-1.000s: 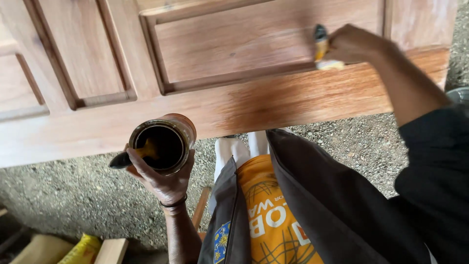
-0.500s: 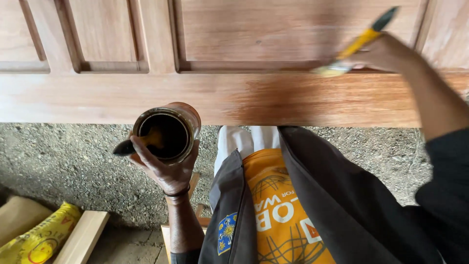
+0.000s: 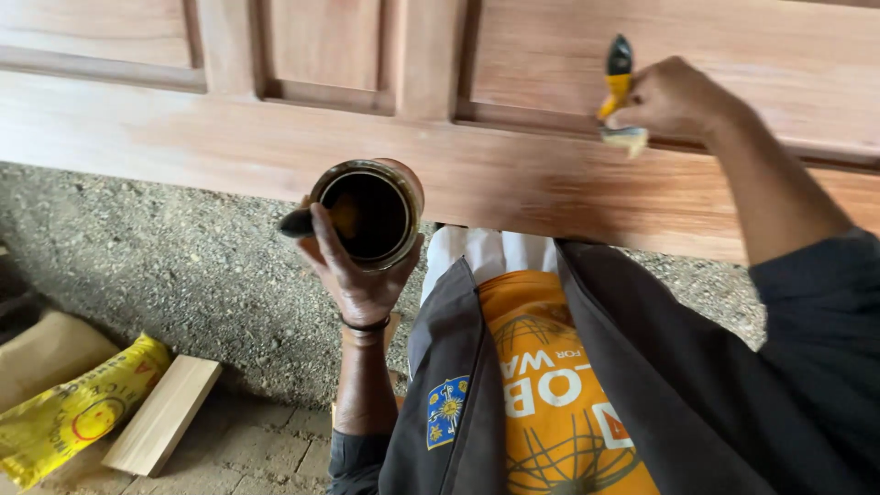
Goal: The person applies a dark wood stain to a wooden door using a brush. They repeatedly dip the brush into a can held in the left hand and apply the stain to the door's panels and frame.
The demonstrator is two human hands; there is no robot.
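Gravel floor (image 3: 183,266) lies under a wooden door (image 3: 275,156). Right hand (image 3: 669,96) grips a brush (image 3: 619,92) at 1 o'clock, handle upright; left hand (image 3: 353,270) holds the can (image 3: 367,213) at 11 o'clock.

Rough gravel ground (image 3: 183,275) in soft daylight. Lower left on that gravel: yellow sack (image 3: 69,417), pale wooden block (image 3: 163,414) just beside it, brown cardboard (image 3: 41,353) behind.
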